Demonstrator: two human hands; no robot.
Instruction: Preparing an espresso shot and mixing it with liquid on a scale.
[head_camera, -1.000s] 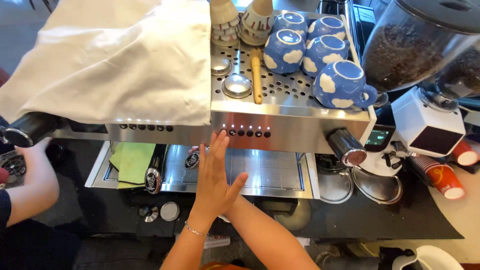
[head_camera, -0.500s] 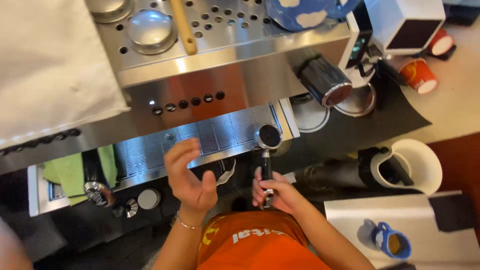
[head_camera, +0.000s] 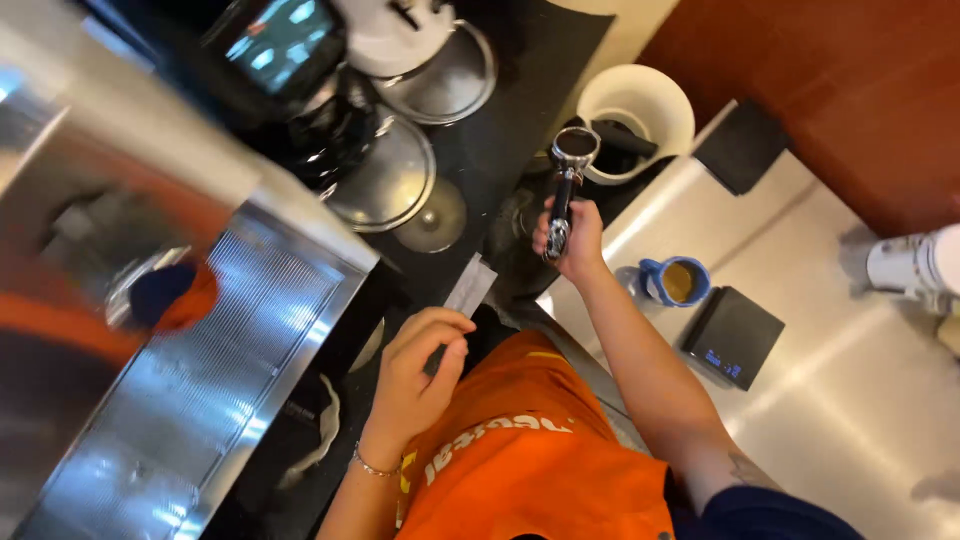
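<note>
Right hand: the right hand (head_camera: 572, 238) is closed around the black handle of a portafilter (head_camera: 565, 185), holding it out over the black counter (head_camera: 500, 130).
Portafilter: its round metal basket end sits just beside the rim of a white bucket (head_camera: 640, 105), handle pointing back toward the person.
Left hand: the left hand (head_camera: 418, 375) is loosely curled, fingertips pinching a thin grey strip (head_camera: 468, 288) near the orange apron (head_camera: 530, 460).
Machine: the steel drip tray (head_camera: 220, 360) lies to the left of that hand.
Steel bench: a blue cup (head_camera: 678, 281) holding brown liquid stands near the right forearm, a small black scale (head_camera: 733, 335) just beside it.
</note>
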